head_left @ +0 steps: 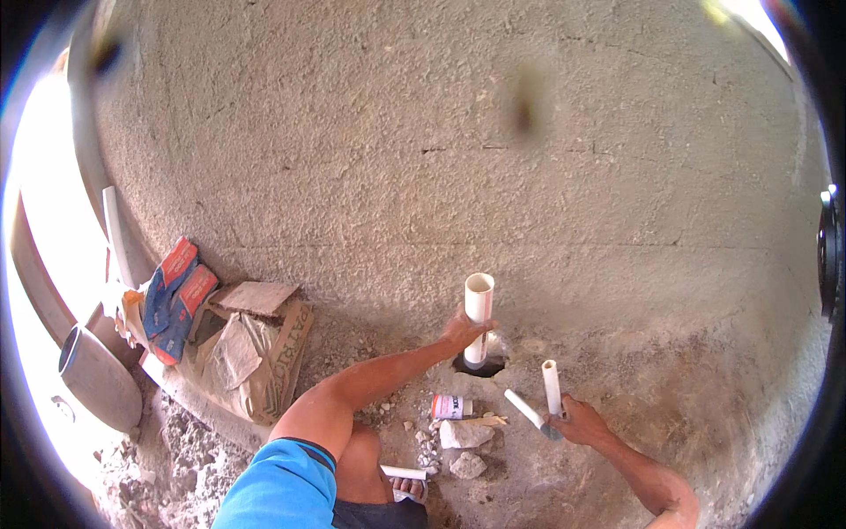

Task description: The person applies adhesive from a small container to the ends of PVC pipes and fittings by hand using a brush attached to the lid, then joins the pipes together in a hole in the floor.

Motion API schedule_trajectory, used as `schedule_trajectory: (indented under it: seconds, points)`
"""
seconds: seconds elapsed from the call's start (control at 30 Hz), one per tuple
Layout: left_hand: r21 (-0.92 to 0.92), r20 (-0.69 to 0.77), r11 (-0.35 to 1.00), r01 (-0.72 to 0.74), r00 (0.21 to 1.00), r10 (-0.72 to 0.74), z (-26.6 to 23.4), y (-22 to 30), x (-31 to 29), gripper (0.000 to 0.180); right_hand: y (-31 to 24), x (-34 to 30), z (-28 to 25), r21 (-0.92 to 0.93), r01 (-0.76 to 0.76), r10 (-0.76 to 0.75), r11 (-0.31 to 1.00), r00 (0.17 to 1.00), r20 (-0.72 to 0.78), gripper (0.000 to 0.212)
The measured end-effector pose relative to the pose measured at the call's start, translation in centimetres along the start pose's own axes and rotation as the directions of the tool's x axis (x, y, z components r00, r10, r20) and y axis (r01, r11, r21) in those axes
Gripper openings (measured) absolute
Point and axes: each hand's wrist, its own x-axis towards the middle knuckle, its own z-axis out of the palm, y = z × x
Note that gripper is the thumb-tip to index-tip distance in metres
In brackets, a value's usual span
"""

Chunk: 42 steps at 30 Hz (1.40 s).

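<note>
Your left hand [464, 331] wraps its fingers around a smooth white plastic pipe [478, 317], round and open at the top, standing upright with its foot in a dark hole [483, 364] at the base of the rough, pitted plaster wall [458, 150]. Your left arm stretches forward from the blue sleeve [278, 485], elbow bent over your knee.

Your right hand [582, 422] is closed around a thinner white pipe assembly [542, 401], two short lengths meeting at a grey elbow, one pointing up and the other slanting left. It is held low, just right of the hole and apart from the big pipe.

Between your arms, on the dusty floor [705, 423], lie a small white can [449, 406] on its side, pale broken stone chunks [465, 445] and another short white pipe piece [403, 473] near your sandalled foot. Well to the left, a crumpled brown paper sack [256, 353] leans against the wall, with red-and-blue bags [176, 295] and a grey tub [97, 377] beyond it.
</note>
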Motion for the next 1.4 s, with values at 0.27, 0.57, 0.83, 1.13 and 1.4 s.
schedule_trajectory:
  seconds: [0.27,0.57,0.83,1.13,1.4]
  points:
    - [-0.050,0.003,0.999,-0.008,1.000,0.008,-0.8,1.0,0.5,0.099,1.0,-0.1,0.1,0.012,0.014,-0.015,1.000,0.999,0.036,0.056]
    - [-0.074,-0.065,0.993,-0.089,0.994,0.085,-2.5,4.2,-1.6,0.090,-0.3,-0.7,0.0,0.030,0.007,-0.010,1.000,0.996,0.085,0.064]
    - [-0.021,-0.077,0.993,-0.114,0.991,0.112,-2.2,5.4,-1.3,0.076,1.3,-0.5,1.0,-0.023,0.015,-0.012,1.000,0.993,0.116,0.067]
    - [0.008,-0.121,0.999,-0.044,0.992,0.044,-0.8,2.8,0.8,0.083,0.7,-1.4,1.4,0.000,-0.052,0.052,0.999,0.989,0.137,0.065]
    - [0.037,-0.051,0.999,-0.039,0.998,0.040,-4.1,0.4,2.8,0.079,-2.1,0.5,0.8,0.299,0.084,-0.058,0.951,0.994,-0.095,0.056]
